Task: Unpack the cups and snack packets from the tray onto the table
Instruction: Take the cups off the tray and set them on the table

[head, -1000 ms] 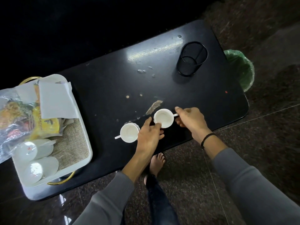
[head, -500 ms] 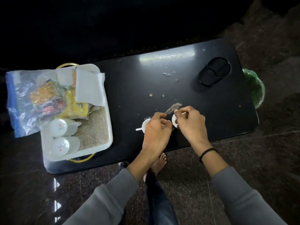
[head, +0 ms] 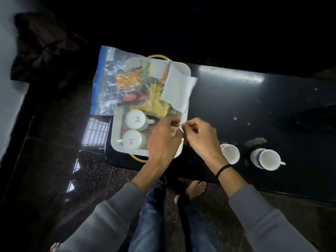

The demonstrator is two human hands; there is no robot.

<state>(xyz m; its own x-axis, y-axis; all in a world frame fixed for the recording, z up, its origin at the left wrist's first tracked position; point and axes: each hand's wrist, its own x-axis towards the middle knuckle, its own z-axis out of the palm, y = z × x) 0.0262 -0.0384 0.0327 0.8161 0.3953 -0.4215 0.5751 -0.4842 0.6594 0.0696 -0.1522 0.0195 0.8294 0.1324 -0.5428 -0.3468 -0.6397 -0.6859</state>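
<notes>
A white tray (head: 116, 142) with gold handles sits at the left end of the black table (head: 236, 110). Two white cups lie upside down in it, one (head: 136, 119) above the other (head: 132, 139). A clear bag of snack packets (head: 116, 82), a yellow packet (head: 156, 100) and a white napkin (head: 177, 88) fill its far half. Two more white cups stand upright on the table, one (head: 230, 153) by my right wrist, one (head: 268, 159) further right. My left hand (head: 163, 140) and right hand (head: 198, 137) hover over the tray's right rim, fingers curled, holding nothing.
A dark mesh holder (head: 316, 119) stands blurred at the table's right end. Crumbs and a smear (head: 256, 141) mark the tabletop. My bare feet (head: 195, 188) stand on the dark stone floor under the near edge. A dark cloth (head: 43, 50) lies on the left.
Both hands have let go of the two cups on the table and moved left to the tray. The view has swung left.
</notes>
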